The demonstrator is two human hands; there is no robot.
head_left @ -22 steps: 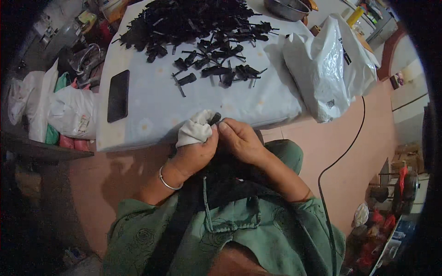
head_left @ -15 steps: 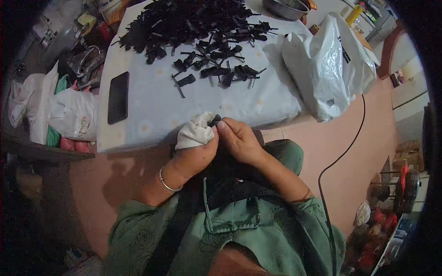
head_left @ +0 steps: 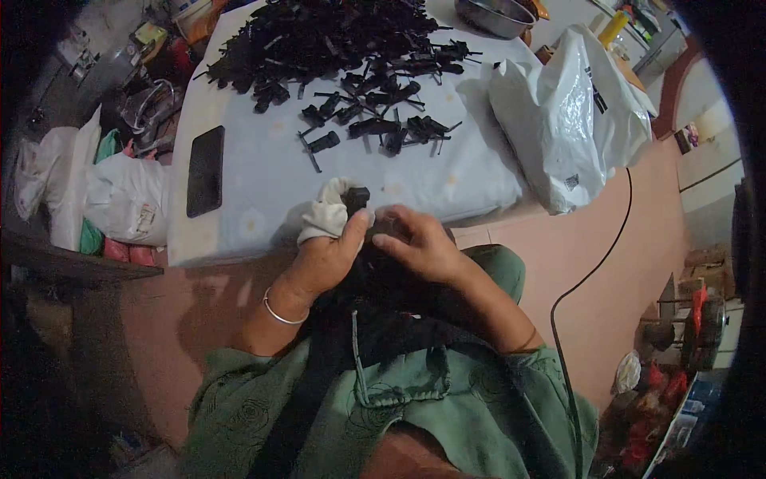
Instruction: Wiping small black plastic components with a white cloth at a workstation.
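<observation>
Just past the near table edge, my left hand [head_left: 329, 259] is closed around a small black plastic part [head_left: 357, 197], its thumb pressed on the part's lower end. A crumpled white cloth [head_left: 325, 212] covers the fingers of that hand and wraps the part's left side. To the right, my right hand [head_left: 423, 246] is bent, with thumb and index finger apart and a gap between it and the black part. I see nothing in its grip, though the dark background hides the space between the fingertips. Similar black parts [head_left: 323, 143] with thin arms lie on the table ahead.
A large heap of black parts [head_left: 319, 48] covers the far side of the cloth-covered table [head_left: 263, 191]. A black phone [head_left: 205, 172] lies at left. A white plastic bag [head_left: 550, 120] stands at right, near a metal bowl [head_left: 499, 16]. A black cable [head_left: 594, 275] runs down the right side.
My right hand has let go of the black part and drawn slightly right, its fingers parting. My left hand has moved a little left and up, and the part now shows more upright.
</observation>
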